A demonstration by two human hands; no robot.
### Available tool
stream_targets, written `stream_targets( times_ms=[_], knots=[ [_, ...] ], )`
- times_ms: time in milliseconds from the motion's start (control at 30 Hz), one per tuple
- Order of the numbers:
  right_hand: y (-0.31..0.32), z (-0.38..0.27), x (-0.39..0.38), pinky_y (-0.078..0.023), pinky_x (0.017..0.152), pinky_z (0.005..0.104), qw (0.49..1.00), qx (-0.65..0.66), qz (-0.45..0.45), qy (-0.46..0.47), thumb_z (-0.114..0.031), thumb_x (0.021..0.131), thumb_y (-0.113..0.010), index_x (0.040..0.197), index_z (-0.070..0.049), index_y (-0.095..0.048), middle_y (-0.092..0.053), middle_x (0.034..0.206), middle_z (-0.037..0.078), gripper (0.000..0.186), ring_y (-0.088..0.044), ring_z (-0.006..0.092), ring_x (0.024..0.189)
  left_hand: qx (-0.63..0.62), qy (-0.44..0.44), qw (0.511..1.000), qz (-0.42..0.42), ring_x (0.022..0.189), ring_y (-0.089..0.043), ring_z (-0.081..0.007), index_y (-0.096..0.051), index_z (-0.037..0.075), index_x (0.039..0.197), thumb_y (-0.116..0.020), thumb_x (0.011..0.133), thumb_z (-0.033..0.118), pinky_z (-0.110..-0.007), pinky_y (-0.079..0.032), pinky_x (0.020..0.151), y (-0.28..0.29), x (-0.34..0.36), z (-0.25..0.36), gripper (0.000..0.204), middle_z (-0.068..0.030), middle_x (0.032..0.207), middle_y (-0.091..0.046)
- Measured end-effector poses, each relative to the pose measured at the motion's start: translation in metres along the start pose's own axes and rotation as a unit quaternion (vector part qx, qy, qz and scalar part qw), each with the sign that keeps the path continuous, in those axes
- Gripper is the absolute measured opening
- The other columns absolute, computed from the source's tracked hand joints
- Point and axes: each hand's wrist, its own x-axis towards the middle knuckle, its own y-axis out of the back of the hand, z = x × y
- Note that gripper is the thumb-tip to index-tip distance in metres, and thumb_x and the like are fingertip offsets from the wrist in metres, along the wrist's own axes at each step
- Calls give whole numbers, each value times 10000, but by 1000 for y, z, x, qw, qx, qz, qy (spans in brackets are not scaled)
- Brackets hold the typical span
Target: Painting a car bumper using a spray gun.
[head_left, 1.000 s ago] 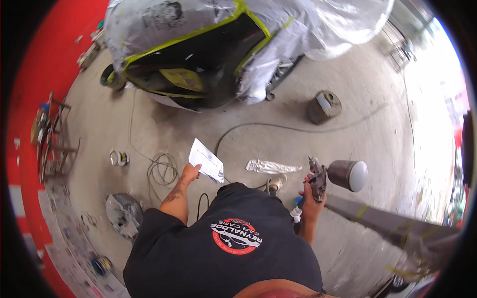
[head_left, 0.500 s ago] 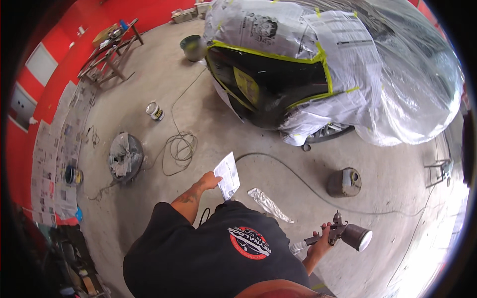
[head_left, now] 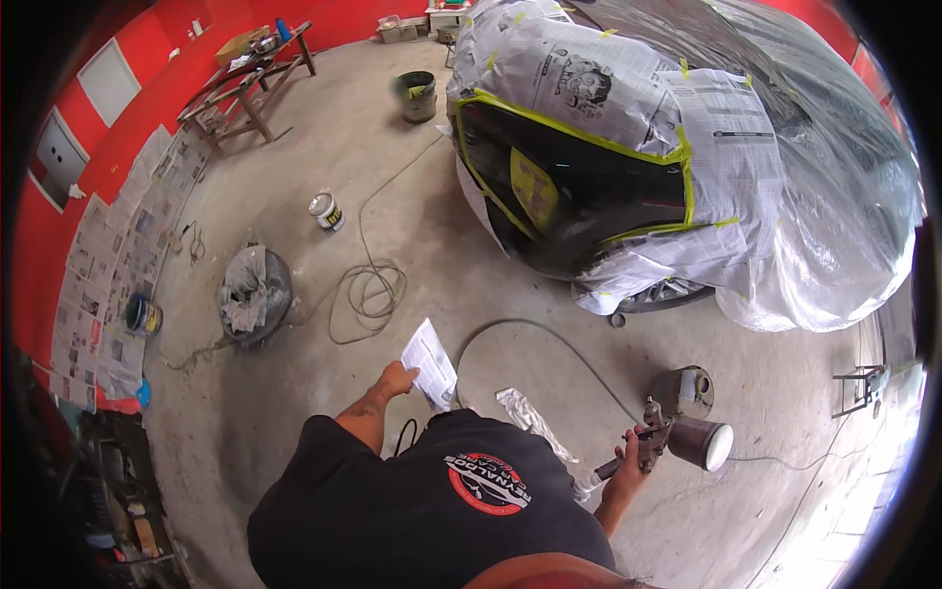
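Observation:
My left hand (head_left: 398, 378) is closed on the edge of a white printed sheet of paper (head_left: 429, 361), held out in front of my body. Wrapped round the handle of a spray gun (head_left: 650, 440) is my right hand (head_left: 624, 476); the gun has a dark cup (head_left: 699, 444) with a pale end. A hose (head_left: 549, 332) loops over the floor near the gun. Ahead stands a car whose dark bumper (head_left: 579, 172) is edged with yellow-green tape, while newspaper (head_left: 731, 147) and clear plastic sheeting (head_left: 834, 226) cover the parts around it.
A grey can (head_left: 684, 391) and a crumpled silvery strip (head_left: 535, 422) lie near my right side. To the left are a covered round drum (head_left: 255, 294), a paint tin (head_left: 326, 211), a coiled hose (head_left: 368, 299) and a bucket (head_left: 416, 96). A small stool (head_left: 860, 389) stands far right.
My view has shifted, so the car and floor items appear further right and lower. The paper has tilted and moved slightly left; the spray gun has risen a little and moved left, still held.

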Motion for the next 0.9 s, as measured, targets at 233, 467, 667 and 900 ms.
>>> stream_targets(
  times_ms=[233,467,667,900],
  knots=[
    [-42,6,-39,-465,779,344,1000,-13,-3,-16,-197,907,-636,1314,-80,-495,-597,1231,40,447,-570,128,1040,-4,-44,999,-1,570,-637,-229,-654,-41,739,-603,855,332,-369,-496,598,35,37,-26,394,-131,622,-639],
    [-80,11,-67,-472,780,344,1000,-26,-5,-17,-186,917,-620,1324,-69,-486,-594,1239,51,444,-565,139,1050,-10,-19,1000,9,578,-641,-231,-656,-41,742,-602,850,340,-367,-502,610,68,47,-40,400,-131,629,-643],
    [-92,13,-67,-467,808,352,998,-63,-6,13,-202,928,-608,1351,-68,-468,-589,1259,61,464,-564,156,1051,-36,5,999,20,586,-650,-233,-654,-52,735,-603,856,331,-365,-507,607,78,41,-68,405,-141,636,-650],
    [-59,15,-62,-502,754,337,994,-53,91,10,-172,909,-635,1255,-43,-520,-599,1128,72,387,-577,164,974,6,23,1000,5,550,-632,-223,-652,-33,681,-598,872,326,-357,-497,583,44,30,-65,410,-133,598,-637]
  ],
)
